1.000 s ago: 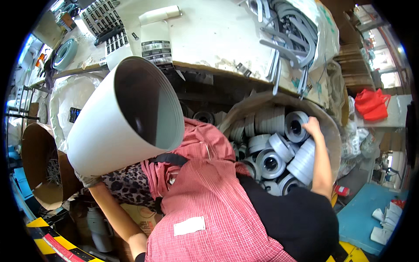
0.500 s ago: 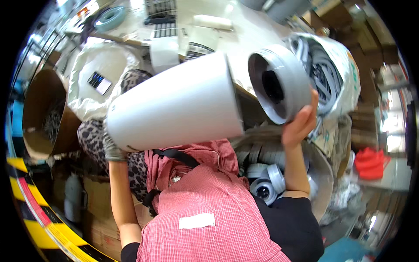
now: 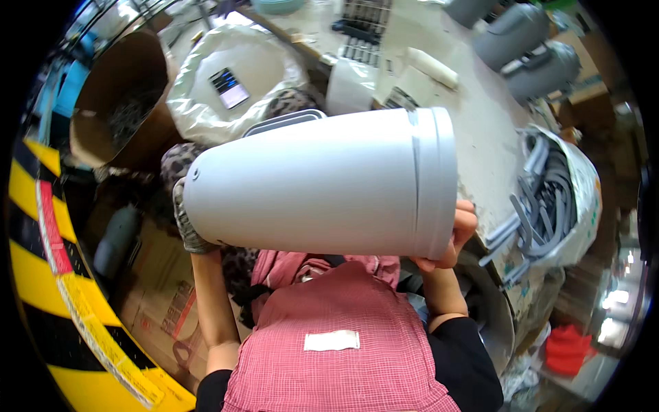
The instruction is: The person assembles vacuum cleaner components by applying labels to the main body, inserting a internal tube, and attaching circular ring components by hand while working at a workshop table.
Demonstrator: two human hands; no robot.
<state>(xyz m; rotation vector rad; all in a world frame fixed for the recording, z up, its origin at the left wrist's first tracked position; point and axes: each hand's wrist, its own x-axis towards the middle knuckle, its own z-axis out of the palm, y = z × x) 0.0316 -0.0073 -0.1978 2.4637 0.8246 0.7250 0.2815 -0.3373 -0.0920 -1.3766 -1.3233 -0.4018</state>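
Observation:
A large pale grey tapered plastic canister (image 3: 309,185) lies sideways across my lap, its narrow end to the left. My left hand (image 3: 189,223), in a greyish glove, is wrapped round that narrow end. At the wide right end sits a ribbed grey plastic collar (image 3: 436,182), with a thin uneven seam between it and the canister. My bare right hand (image 3: 453,240) grips the collar from its outer side, fingers partly hidden behind it. A looped grey handle (image 3: 285,122) shows along the canister's far side.
A white-lined tub with a phone (image 3: 228,88) on it stands beyond my left knee, beside a cardboard box (image 3: 123,103). On the white table (image 3: 473,123) are grey canisters (image 3: 511,34). A sack of grey handles (image 3: 549,192) is at right; striped tape (image 3: 62,295) runs left.
My right hand has brought the collar leftward onto the canister's wide end; they were apart before. The canister has turned more level, and its handle now shows. The view has shifted.

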